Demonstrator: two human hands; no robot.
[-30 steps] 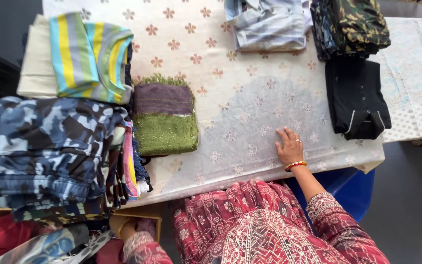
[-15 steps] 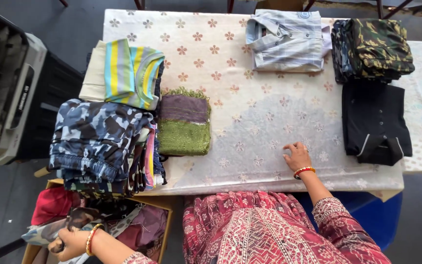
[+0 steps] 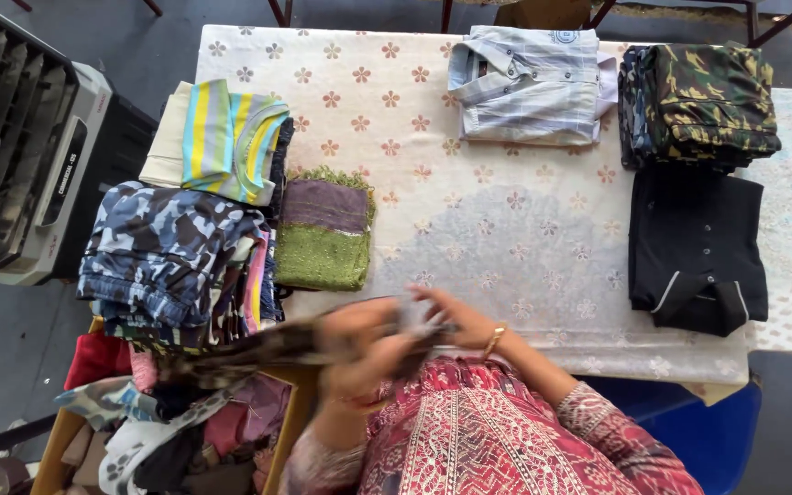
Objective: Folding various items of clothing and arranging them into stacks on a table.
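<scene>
Both hands meet at the near edge of the table [image 3: 506,238], at about 6 o'clock in the view, and both are blurred. The left hand [image 3: 359,344] is closed around a dark, brown-patterned garment [image 3: 258,353], which trails away toward 8 o'clock over the cardboard box of mixed clothes [image 3: 167,431]. The right hand [image 3: 456,321] touches the same garment at its near end, fingers curled on it; a gold bangle sits on that wrist.

On the flowered tablecloth, a folded green and purple cloth [image 3: 325,234] lies at 10 o'clock from the hands, just beside a stack topped by blue camouflage fabric [image 3: 162,247]. Beyond that, at 11 o'clock, lies a striped yellow and blue top [image 3: 231,137]. A folded pale checked shirt [image 3: 529,82] sits at 12 o'clock, a green camouflage pile [image 3: 703,101] at 1 o'clock, and a folded black shirt [image 3: 697,247] at 3 o'clock. A grey air cooler [image 3: 20,156] stands at 9 o'clock, off the table.
</scene>
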